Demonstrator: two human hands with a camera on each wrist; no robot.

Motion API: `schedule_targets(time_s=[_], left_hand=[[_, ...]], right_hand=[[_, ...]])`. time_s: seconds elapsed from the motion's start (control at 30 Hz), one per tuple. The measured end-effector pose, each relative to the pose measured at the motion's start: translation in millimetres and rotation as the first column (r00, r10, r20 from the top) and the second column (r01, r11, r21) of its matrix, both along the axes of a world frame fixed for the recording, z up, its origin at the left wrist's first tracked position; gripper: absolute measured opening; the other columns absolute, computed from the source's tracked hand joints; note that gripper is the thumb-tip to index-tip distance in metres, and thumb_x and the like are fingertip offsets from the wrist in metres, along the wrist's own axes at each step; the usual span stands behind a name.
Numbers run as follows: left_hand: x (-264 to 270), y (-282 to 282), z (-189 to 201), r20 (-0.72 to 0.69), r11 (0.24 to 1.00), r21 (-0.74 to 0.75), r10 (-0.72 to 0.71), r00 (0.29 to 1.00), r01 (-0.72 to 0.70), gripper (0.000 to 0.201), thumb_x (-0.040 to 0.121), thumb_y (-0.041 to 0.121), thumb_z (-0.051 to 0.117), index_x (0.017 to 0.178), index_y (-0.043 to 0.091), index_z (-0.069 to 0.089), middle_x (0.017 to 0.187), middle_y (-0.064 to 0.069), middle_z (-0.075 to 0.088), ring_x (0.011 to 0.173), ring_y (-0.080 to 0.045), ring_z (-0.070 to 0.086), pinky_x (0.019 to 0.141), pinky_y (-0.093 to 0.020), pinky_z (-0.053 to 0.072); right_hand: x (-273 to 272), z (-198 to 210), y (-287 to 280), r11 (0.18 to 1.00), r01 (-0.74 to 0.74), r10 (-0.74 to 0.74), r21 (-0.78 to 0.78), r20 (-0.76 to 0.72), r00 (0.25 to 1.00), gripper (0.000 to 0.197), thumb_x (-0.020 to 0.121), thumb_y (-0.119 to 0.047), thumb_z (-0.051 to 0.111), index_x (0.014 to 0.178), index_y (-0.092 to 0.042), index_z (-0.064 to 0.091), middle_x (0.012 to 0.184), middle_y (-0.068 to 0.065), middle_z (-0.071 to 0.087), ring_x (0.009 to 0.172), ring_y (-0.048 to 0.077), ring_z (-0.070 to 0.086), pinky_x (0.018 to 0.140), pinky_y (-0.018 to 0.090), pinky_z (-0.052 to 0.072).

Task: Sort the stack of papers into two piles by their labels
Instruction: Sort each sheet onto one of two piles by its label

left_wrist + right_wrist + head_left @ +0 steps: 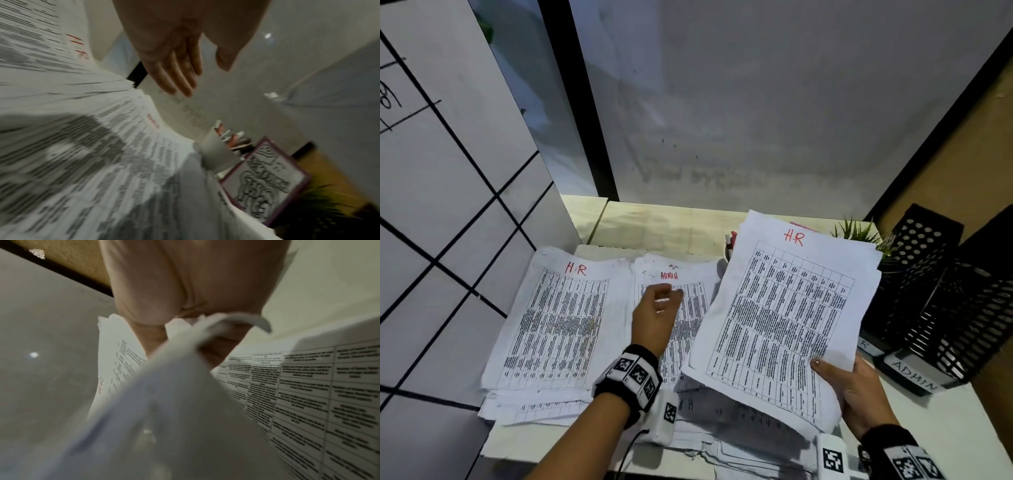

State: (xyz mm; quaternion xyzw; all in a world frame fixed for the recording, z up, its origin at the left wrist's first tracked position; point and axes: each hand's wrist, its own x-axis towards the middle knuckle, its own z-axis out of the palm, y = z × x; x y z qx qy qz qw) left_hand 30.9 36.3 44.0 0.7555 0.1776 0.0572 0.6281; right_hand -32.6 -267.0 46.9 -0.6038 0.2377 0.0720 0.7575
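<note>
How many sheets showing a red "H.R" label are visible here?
2. One tops the left pile on the desk; the other tops the stack gripped by the right hand. Sheets beneath may carry more, hidden.

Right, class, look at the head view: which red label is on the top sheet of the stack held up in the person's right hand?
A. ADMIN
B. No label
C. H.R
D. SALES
C: the top sheet of the held stack, gripped by the right hand at its lower corner, bears "H.R" in red; the ADMIN pile lies flat on the desk under the left hand.
</note>
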Motion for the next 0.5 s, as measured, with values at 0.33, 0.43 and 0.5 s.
schedule_targets(time_s=[0.33, 0.43, 0.5], left_hand=[[-18, -23, 11, 0.013, 0.977, -0.194, -0.091, 0.996, 0.092, 0.023, 0.075, -0.003, 0.075, 0.090, 0.014, 0.070, 0.076, -0.002, 0.066, 0.073, -0.011, 0.061, 0.072, -0.020, 0.053], [-23, -22, 7, 0.022, 0.979, -0.183, -0.088, 0.996, 0.091, 0.029, 0.080, -0.003, 0.071, 0.095, 0.022, 0.071, 0.080, 0.003, 0.069, 0.078, -0.009, 0.064, 0.076, -0.020, 0.053], [-27, -22, 8, 0.061, 0.986, -0.118, -0.109, 0.992, 0.115, 0.030, 0.082, -0.001, 0.069, 0.091, 0.027, 0.074, 0.084, 0.007, 0.073, 0.083, -0.008, 0.067, 0.077, -0.019, 0.053]], right_hand=[[2, 3, 10, 0.998, -0.044, 0.042, -0.052, -0.036, 0.998, 0.037, 0.068, 0.004, 0.072, 0.104, 0.003, 0.065, 0.097, 0.024, 0.073, 0.085, 0.041, 0.070, 0.080, 0.051, 0.057], [2, 2, 11, 0.998, -0.044, 0.043, -0.036, -0.038, 0.998, 0.035, 0.073, 0.008, 0.070, 0.107, 0.005, 0.065, 0.098, 0.024, 0.073, 0.090, 0.044, 0.069, 0.088, 0.056, 0.053], [2, 2, 12, 0.998, -0.053, 0.052, -0.030, -0.031, 0.998, 0.046, 0.063, 0.000, 0.077, 0.108, 0.004, 0.064, 0.098, 0.022, 0.073, 0.091, 0.043, 0.070, 0.090, 0.055, 0.052]])
